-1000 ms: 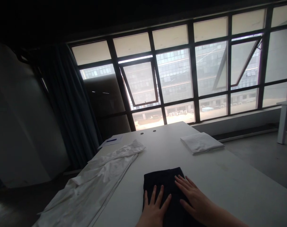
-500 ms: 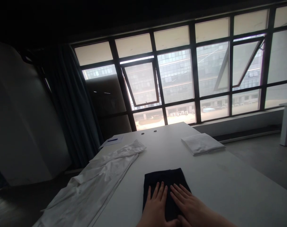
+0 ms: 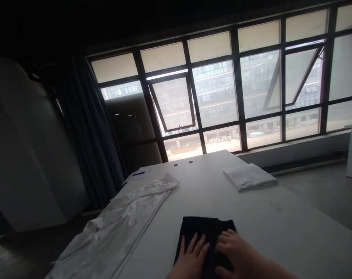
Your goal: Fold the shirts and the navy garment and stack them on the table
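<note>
A folded black cloth [image 3: 204,228] lies on the white table [image 3: 280,228] near its front edge. My left hand [image 3: 191,259] rests flat on the cloth's left half with fingers spread. My right hand [image 3: 236,252] lies on the cloth's right part, its fingers curled at the right edge; whether they grip the fabric I cannot tell. The cloth's far right corner looks slightly bunched.
A crumpled white garment [image 3: 123,221] stretches along the table's left side. A folded white cloth [image 3: 249,176] sits at the far right. A sheet of paper with a blue pen [image 3: 138,174] lies at the far left corner. Large windows stand behind.
Both hands have slid back toward me along the black cloth. The right hand's fingers have curled at the right edge, and the cloth's far edge has shifted nearer and bunched.
</note>
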Tool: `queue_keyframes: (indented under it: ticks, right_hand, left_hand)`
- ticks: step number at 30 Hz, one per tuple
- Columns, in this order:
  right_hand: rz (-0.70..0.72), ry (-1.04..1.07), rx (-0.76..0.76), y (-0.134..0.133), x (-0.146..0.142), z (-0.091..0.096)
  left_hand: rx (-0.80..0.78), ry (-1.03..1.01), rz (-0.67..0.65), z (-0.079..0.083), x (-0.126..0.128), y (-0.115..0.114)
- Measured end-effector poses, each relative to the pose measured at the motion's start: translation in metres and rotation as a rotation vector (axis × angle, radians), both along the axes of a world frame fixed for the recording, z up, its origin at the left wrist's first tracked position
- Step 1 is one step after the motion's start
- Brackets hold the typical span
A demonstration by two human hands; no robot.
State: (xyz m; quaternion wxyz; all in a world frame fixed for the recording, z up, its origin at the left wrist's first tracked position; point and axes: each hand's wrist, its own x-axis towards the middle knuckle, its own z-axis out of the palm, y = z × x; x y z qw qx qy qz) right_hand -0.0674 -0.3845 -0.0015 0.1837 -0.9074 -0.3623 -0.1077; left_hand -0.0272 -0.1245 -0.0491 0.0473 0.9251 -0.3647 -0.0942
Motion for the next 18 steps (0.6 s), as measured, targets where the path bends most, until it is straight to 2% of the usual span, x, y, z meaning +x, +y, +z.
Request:
queue_keyframes:
  ticks: [3, 6, 9, 12, 16, 18]
  right_hand:
    - [-0.02, 0.163, 0.077, -0.004, -0.001, 0.013]
    - [0.011, 0.272, 0.079, -0.009, 0.005, 0.006]
    - [-0.034, 0.319, 0.075, -0.013, 0.014, -0.01]
    - [-0.114, 0.333, 0.053, -0.02, 0.023, -0.022]
    - [-0.191, 0.272, 0.038, -0.031, 0.024, -0.02]
    - [-0.169, 0.17, 0.04, -0.031, 0.019, -0.014]
  left_hand:
    - [-0.106, -0.07, 0.021, 0.011, -0.005, -0.003]
    - [-0.19, -0.132, 0.007, 0.019, -0.009, -0.007]
    - [-0.14, -0.121, -0.014, 0.015, -0.006, -0.006]
    - [-0.047, -0.04, 0.042, 0.005, 0.001, 0.001]
    - [0.001, 0.077, 0.065, -0.004, 0.007, 0.011]
    - [0.004, 0.084, 0.078, -0.004, 0.007, 0.013]
